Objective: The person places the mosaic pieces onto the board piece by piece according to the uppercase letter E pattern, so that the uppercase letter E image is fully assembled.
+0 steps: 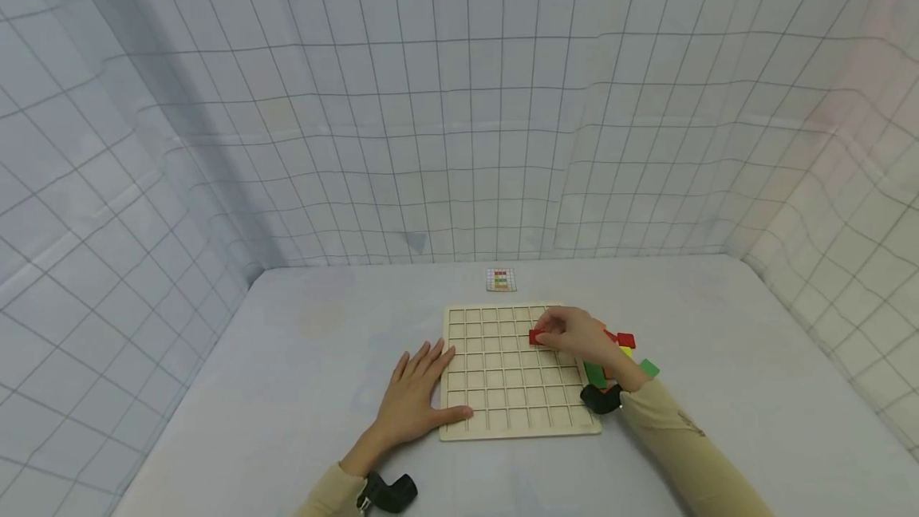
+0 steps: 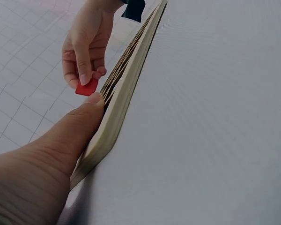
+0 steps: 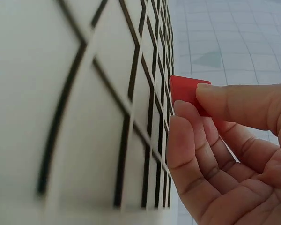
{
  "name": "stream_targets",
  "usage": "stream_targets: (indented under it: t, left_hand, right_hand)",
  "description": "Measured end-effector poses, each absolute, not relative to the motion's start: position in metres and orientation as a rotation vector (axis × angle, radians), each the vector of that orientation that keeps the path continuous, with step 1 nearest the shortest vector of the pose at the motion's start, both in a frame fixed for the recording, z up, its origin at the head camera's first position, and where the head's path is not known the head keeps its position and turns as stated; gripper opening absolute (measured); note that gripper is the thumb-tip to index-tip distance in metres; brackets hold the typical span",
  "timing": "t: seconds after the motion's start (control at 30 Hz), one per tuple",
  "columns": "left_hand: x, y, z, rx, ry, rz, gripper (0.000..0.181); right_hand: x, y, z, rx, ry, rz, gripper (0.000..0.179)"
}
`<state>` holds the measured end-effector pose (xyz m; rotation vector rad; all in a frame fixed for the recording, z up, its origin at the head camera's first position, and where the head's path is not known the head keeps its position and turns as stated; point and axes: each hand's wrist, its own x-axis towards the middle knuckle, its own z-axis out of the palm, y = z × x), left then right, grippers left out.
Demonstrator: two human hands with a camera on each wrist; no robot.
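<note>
A pale wooden board point(image 1: 495, 389) divided by raised strips into a grid of square cells lies on the white table. My right hand point(image 1: 574, 335) pinches a red square tile point(image 3: 189, 91) between thumb and fingers, close over the cells at the board's upper right. In the left wrist view the same red tile point(image 2: 87, 87) shows past the board's edge. My left hand point(image 1: 412, 397) rests at the board's left side with fingers spread. Its thumb point(image 2: 86, 112) lies over the board's rim.
Loose tiles lie right of the board, partly behind my right forearm: a red tile point(image 1: 627, 340), a green tile point(image 1: 649, 368) and several others. Behind the board is a small card point(image 1: 501, 280) with a coloured grid pattern. White gridded cloth point(image 1: 495, 142) hangs around the table.
</note>
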<state>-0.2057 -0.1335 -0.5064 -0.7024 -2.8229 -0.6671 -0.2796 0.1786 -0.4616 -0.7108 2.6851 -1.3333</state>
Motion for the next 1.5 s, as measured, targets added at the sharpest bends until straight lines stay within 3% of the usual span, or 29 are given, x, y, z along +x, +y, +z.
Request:
stream_targets:
  t: [0.67, 1.17, 1.5]
  left_hand:
    - [-0.205, -0.134, -0.506, -0.718, -2.821, -0.664, 0.096]
    - [-0.205, -0.134, -0.508, -0.709, -2.830, -0.643, 0.097]
    - [-0.203, -0.134, -0.504, -0.701, -2.850, -0.651, 0.097]
  right_hand:
    - [-0.300, 0.109, -0.456, -0.644, 2.698, -1.310, 0.004]
    - [-0.300, 0.099, -0.455, -0.529, 2.799, -1.158, 0.004]
    - [-0.306, 0.105, -0.464, -0.655, 2.752, -1.155, 0.009]
